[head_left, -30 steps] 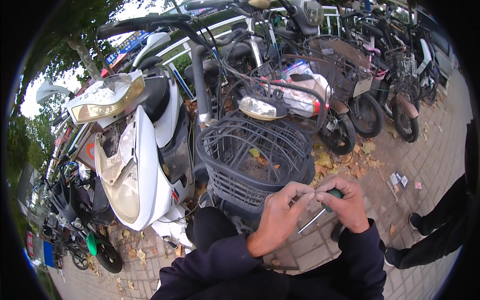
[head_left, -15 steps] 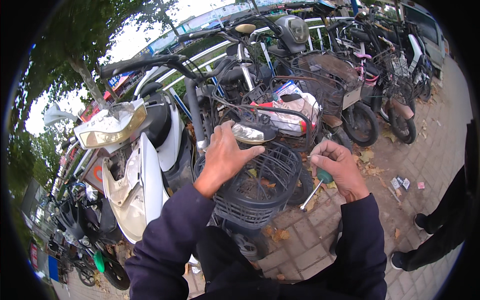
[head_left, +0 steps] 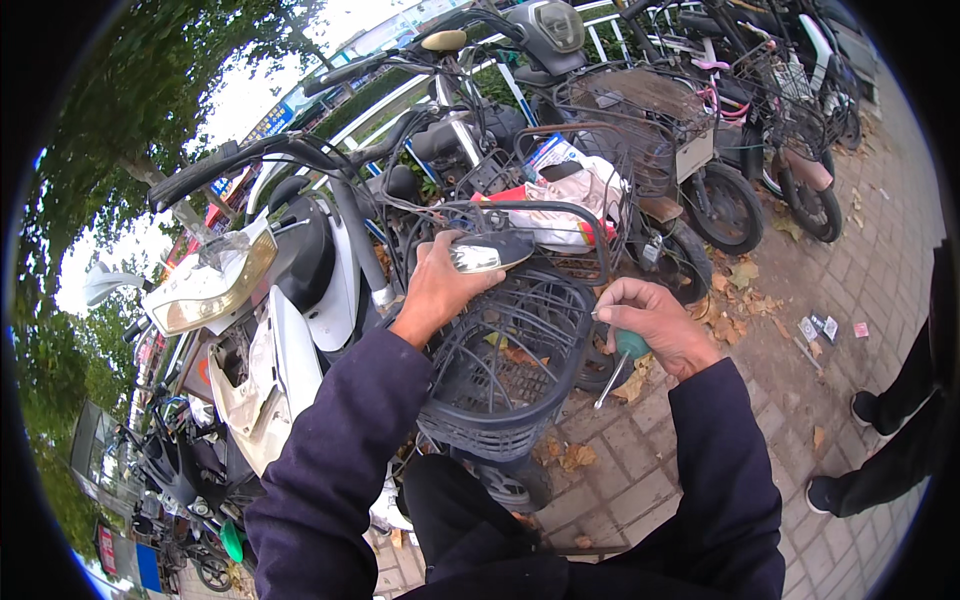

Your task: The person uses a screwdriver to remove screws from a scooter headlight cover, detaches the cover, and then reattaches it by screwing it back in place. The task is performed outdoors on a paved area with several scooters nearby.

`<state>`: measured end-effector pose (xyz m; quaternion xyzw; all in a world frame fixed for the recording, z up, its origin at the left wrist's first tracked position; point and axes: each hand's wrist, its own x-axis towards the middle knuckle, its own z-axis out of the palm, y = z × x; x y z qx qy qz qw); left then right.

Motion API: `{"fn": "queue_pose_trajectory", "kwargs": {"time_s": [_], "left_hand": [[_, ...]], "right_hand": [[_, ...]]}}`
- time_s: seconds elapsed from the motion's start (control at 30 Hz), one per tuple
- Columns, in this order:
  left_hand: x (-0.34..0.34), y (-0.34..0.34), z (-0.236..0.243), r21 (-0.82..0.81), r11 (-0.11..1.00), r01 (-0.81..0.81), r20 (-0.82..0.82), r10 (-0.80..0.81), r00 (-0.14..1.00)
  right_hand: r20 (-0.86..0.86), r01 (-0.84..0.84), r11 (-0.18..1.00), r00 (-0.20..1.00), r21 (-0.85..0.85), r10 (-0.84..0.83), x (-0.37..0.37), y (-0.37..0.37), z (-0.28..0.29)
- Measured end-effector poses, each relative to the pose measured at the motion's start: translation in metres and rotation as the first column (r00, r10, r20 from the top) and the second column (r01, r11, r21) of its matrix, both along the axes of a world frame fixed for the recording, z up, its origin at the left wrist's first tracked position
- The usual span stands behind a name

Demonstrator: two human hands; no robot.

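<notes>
My left hand (head_left: 440, 290) grips the headlight (head_left: 490, 255) mounted above the dark basket (head_left: 510, 370) at the front of the bike. My right hand (head_left: 655, 325) is closed around a green-handled screwdriver (head_left: 622, 355), its shaft pointing down just beside the basket's rim. A white scooter (head_left: 265, 330) crowds in on my left, and more parked bikes (head_left: 700, 150) stand packed behind, their handlebars and wire baskets tangled together. Dry leaves (head_left: 740, 280) lie on the brick pavement (head_left: 860, 280). A person's dark legs and shoes (head_left: 890, 440) are cut off at the right edge. My sleeves hide the bike's lower frame.
</notes>
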<state>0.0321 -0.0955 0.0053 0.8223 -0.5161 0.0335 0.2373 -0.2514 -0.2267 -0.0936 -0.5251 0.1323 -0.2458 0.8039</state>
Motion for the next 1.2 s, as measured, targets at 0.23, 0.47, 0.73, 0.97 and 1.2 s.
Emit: {"fn": "queue_pose_trajectory", "kwargs": {"time_s": [0.23, 0.47, 0.73, 0.97, 1.2], "left_hand": [[-0.005, 0.009, 0.013, -0.084, 0.985, 0.153, -0.024, -0.156, 0.987], [0.002, 0.060, 0.057, -0.161, 0.918, 0.363, -0.478, -0.394, 0.785], [0.038, 0.099, 0.081, -0.086, 0.856, 0.509, -0.474, -0.484, 0.735], [0.050, 0.119, 0.059, -0.449, 0.847, 0.285, -0.674, -0.530, 0.514], [0.028, 0.119, 0.036, -0.558, 0.815, 0.156, -0.691, -0.560, 0.456]], "right_hand": [[-0.024, 0.018, 1.000, 1.000, -0.016, -0.018, 0.008, -0.001, 0.000], [0.089, -0.016, 0.999, 0.996, 0.047, 0.012, 0.021, 0.003, 0.018], [0.109, -0.186, 0.980, 0.978, 0.066, 0.178, 0.065, 0.058, 0.054], [0.090, -0.132, 0.991, 0.987, -0.020, 0.133, 0.076, 0.113, 0.073], [0.104, -0.034, 0.981, 0.993, -0.190, 0.055, 0.085, 0.128, 0.073]]}}
